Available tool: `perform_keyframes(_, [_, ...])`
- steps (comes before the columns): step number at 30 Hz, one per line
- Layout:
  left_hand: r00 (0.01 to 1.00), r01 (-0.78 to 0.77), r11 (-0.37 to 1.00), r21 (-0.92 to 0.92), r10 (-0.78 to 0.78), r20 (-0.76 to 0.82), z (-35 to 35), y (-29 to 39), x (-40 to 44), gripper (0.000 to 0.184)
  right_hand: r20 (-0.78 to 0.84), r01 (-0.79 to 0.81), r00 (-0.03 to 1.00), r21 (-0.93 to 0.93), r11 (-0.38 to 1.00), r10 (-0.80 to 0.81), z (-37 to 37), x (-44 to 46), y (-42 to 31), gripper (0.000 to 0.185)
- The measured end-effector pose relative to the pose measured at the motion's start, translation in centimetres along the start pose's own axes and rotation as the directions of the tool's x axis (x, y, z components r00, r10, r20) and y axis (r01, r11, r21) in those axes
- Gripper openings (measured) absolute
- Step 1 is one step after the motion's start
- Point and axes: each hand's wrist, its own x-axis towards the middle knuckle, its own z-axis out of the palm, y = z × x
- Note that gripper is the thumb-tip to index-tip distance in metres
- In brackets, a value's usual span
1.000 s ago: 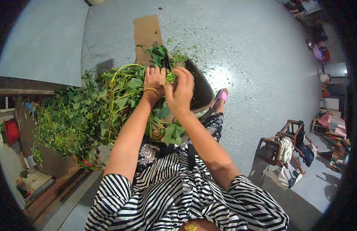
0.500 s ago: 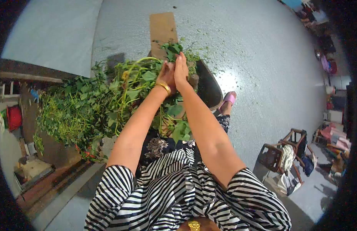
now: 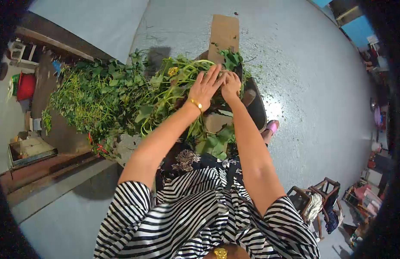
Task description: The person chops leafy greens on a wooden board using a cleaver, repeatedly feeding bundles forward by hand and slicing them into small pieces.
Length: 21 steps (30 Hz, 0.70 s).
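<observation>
My left hand (image 3: 205,90), with a gold bangle at its wrist, lies palm down over green leafy vines. Its fingers are stretched out and apart, their tips close to my right hand. My right hand (image 3: 231,85) is closed, fingers curled around leafy stems. Dark green leaves (image 3: 230,59) of this bunch stick out just beyond its knuckles. A large heap of leafy vines (image 3: 105,99) spreads leftward from my hands, with pale thick stems on top. Beneath my wrists, more broad leaves (image 3: 217,146) hang near my lap. What lies under my palms is hidden.
A brown cardboard piece (image 3: 225,32) lies beyond my hands. A dark tub (image 3: 256,105) stands to their right, beside a foot in a pink slipper (image 3: 272,126). Leaf bits dot the grey floor (image 3: 303,86). A wooden chair with cloths (image 3: 314,207) stands at lower right.
My hands were pressed together around the leafy bunch. Now my left hand has come apart with spread fingers, while my right has curled its fingers. The view has shifted, moving the scene rightward.
</observation>
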Motion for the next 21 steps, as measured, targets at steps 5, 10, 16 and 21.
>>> perform_keyframes(5, [0.936,-0.22,0.923,-0.315,0.291,0.2,2.5,-2.5,4.1,0.116,-0.134,0.068,0.989,0.047,0.997,-0.062,-0.2,-0.3,0.1,0.03])
perform_keyframes(10, [0.873,-0.095,0.84,-0.534,0.328,0.361,6.1,-3.0,5.6,0.118,-0.198,0.055,0.978,-0.034,0.998,-0.061,-0.3,-1.2,-1.0,0.025])
perform_keyframes(16, [0.906,-0.166,0.864,-0.475,0.324,0.273,6.0,-2.7,6.0,0.114,-0.579,0.179,0.808,0.072,0.981,-0.105,-9.0,-7.6,-5.2,0.043])
perform_keyframes(21, [0.913,-0.151,0.859,-0.49,0.311,0.264,5.4,-2.5,5.6,0.113,-0.194,-0.221,0.904,0.549,0.806,0.38,-8.2,-4.8,-0.5,0.027])
